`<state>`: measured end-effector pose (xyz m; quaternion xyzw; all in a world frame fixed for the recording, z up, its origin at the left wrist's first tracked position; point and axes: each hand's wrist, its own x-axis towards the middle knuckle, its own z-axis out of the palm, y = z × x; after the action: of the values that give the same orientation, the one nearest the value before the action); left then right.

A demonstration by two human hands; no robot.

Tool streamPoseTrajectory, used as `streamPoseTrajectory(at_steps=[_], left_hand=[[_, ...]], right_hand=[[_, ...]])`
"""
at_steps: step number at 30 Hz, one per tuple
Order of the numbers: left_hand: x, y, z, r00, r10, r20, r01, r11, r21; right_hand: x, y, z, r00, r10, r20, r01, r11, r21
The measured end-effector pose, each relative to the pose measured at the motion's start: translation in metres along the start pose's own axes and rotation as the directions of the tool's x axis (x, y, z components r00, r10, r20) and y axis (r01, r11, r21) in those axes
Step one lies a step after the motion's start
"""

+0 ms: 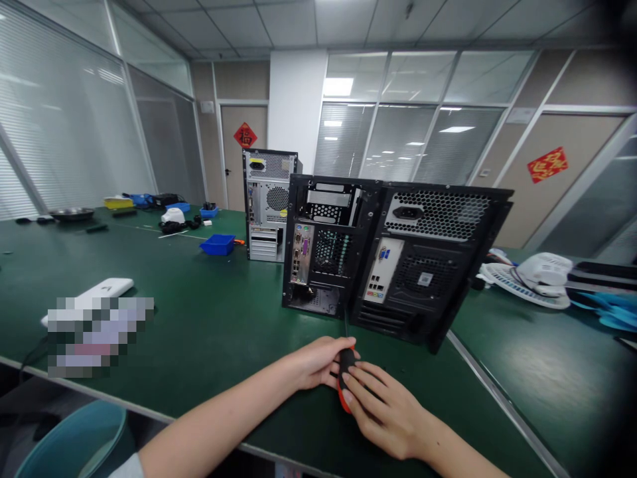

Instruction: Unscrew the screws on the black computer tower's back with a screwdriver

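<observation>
Both hands meet at a screwdriver point(347, 368) with a black and red handle, low in the middle of the view. My left hand point(320, 362) pinches it near the shaft end of the handle. The fingers of my right hand point(385, 405) close on the handle from the right. Its thin shaft points away from me, toward the bottom edges of two black computer cases. The left case point(321, 245) stands with its rear ports facing me and an open bay at the top. Against it, the right case point(423, 265) shows a honeycomb power supply grille. Whether the tip touches anything is unclear.
Behind stands another computer tower point(269, 206), with a blue tray point(219, 245) to its left. A white fan part point(537, 279) lies at the right. A white power strip-like object point(99, 295) is on the left of the green table point(199, 345). A teal bin point(79, 441) stands below.
</observation>
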<state>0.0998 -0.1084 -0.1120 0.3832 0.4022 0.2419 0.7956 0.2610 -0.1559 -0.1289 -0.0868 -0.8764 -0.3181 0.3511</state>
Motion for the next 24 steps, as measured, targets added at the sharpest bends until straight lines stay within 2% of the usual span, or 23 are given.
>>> streamPoseTrajectory(at_steps=[10,24], left_hand=[[-0.0011,0.0003,0.0006,0.999,0.001,0.032,-0.001,1.0,-0.023],[0.0005,-0.001,-0.0011,0.995,-0.031,0.1,0.038,0.997,-0.074]], right_hand=[[-0.0043,-0.0001,0.0021,0.997,0.056,-0.054,-0.055,0.998,0.025],[-0.0015,0.0028,-0.0012,0.995,0.052,-0.082,-0.054,0.998,-0.029]])
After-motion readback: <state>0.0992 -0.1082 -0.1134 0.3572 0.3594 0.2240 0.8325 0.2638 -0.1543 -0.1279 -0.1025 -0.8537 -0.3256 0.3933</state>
